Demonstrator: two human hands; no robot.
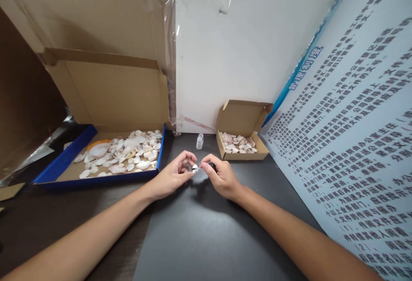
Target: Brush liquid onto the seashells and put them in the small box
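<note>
Between the thumb and fingers of my left hand is a small white shell. Close to its right side, my right hand is closed in a pinch, with thumb and forefinger pressed together; what they hold is too small to make out. Both hands are above the dark grey mat. Beyond them stands a small glass bottle with whitish contents, upright.
At the left, an open blue-edged box holds many shells. A smaller open cardboard box with shells stands at the back right. A white panel rises behind, and a printed sheet slants along the right.
</note>
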